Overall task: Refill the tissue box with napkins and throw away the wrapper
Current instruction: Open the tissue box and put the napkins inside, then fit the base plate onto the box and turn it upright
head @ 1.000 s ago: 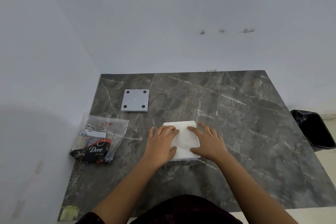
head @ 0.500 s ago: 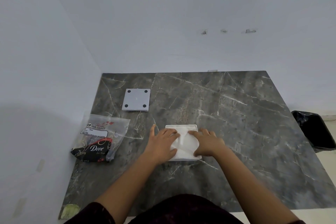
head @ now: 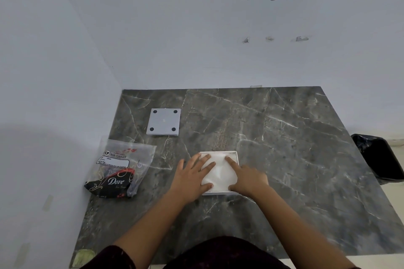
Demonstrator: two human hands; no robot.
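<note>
A white square tissue box lies open on the dark marble table, with a stack of white napkins inside it. My left hand rests flat on the napkins' left side, fingers spread. On their right side, my right hand presses down with its fingers. Neither hand grips anything. The plastic wrapper, clear with a black and red printed end, lies flat at the table's left edge. The box's grey square base panel, with black pads at its corners, lies further back on the left.
A black lined waste bin stands on the floor off the table's right edge. White walls close in the table at the back and on the left. A yellowish sticker sits at the near left corner.
The napkins have sunk into the box, whose white rim now shows around them. Both hands have shifted slightly and keep pressing on the stack.
</note>
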